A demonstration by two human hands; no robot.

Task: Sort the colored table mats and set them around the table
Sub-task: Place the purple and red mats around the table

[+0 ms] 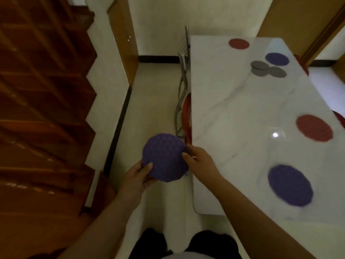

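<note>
Head view: left hand (139,173) and right hand (197,158) each pinch an edge of the purple mat (164,157), held flat just beside the desk (233,109), probably for placing at an unfilled seat; other mats lie spaced along the desk.

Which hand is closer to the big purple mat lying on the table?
The right hand. It is beside the table's near edge, left of that purple mat; the left hand is farther left, over the floor.
</note>
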